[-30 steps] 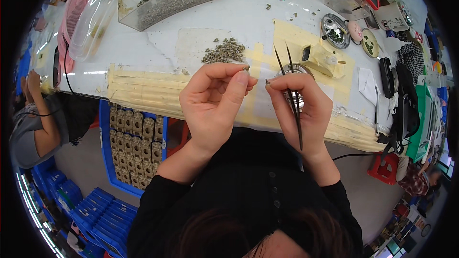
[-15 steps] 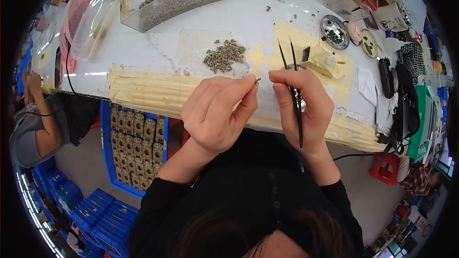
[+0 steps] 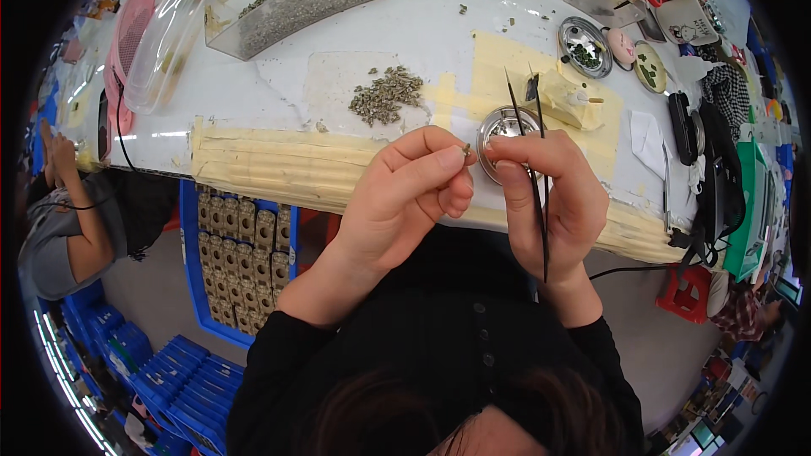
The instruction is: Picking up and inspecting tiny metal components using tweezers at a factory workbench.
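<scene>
Between thumb and forefinger, my left hand (image 3: 414,194) pinches a tiny metal-coloured part (image 3: 467,150); its exact kind is too small to tell. Black tweezers (image 3: 541,211) rest in my right hand (image 3: 562,194), their thin tips apart and pointing away from me. My right thumb and forefinger come close to the tiny part, and I cannot tell whether they touch it. Just beyond the right fingers sits a round shiny metal dish (image 3: 490,128), partly covered by that hand. A pile of small metallic parts (image 3: 386,95) lies on a clear sheet beyond my left hand.
A clear bin (image 3: 308,8) full of small parts stands at the far left. Right of centre are a tape-wrapped block (image 3: 570,97), a metal dish with dark green pieces (image 3: 585,55) and a pale oval dish (image 3: 650,67). A blue crate (image 3: 193,274) of metal pieces sits below the table edge.
My left hand has turned, its lower fingers now more visible, and has moved slightly right. My right hand has shifted right and a little nearer me, uncovering more of the round metal dish.
</scene>
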Available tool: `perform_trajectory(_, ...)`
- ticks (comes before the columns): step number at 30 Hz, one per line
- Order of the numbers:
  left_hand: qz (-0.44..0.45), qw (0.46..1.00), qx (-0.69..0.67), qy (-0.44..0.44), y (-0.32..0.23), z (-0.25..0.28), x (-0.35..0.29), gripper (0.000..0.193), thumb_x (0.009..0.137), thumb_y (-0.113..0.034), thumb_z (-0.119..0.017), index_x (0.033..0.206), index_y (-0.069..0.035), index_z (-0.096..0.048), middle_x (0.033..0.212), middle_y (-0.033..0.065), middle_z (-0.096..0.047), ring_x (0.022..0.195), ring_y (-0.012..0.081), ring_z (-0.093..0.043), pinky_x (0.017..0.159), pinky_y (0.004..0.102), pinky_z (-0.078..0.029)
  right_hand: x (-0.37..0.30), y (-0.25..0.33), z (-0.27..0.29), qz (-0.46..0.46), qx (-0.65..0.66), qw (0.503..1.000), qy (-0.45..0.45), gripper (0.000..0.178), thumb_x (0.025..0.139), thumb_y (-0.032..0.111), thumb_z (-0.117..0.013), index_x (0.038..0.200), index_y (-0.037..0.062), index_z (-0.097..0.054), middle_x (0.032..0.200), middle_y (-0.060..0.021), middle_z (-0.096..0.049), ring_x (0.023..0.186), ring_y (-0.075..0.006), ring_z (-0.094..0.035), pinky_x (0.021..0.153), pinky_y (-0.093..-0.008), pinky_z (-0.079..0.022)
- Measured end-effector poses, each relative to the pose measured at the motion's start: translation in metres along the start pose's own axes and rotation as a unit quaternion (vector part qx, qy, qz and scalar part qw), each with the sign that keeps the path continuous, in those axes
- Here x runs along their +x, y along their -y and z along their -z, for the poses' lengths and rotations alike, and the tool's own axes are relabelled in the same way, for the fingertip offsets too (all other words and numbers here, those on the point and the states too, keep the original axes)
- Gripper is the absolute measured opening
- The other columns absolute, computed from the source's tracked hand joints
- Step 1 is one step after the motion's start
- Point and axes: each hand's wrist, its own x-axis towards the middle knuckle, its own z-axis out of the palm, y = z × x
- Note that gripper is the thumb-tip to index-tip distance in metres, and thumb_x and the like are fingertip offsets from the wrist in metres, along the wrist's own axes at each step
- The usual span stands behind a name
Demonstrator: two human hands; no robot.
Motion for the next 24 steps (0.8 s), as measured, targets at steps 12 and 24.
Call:
perform_trajectory(12,0.098,0.973,-0.199,0.063,0.014,-0.007,0.007,0.019,0.098,-0.020,-0.051,0.098,-0.004,-0.062,0.077,0.0013,-0.059,0.073,0.0140,-0.052,0.068,0.0258,-0.043,-0.007,0.003,0.013,-0.063,0.057,0.995,0.057,0.012,0.091,0.001,-0.059,0.101,-0.0051,-0.061,0.091,-0.0122,-0.066,0.083,-0.0175,-0.061,0.078,-0.0273,-0.046)
perform_trajectory(24,0.110,0.971,-0.204,0.054,0.018,-0.010,0.009,0.020,0.098,-0.022,-0.051,0.097,-0.005,-0.062,0.074,0.0009,-0.059,0.071,0.0139,-0.051,0.067,0.0261,-0.043,-0.006,-0.002,0.009,-0.051,0.028,0.998,0.010,0.018,0.081,-0.002,-0.069,0.099,0.0015,-0.069,0.079,-0.0077,-0.068,0.068,-0.0199,-0.062,0.063,-0.0273,-0.048)
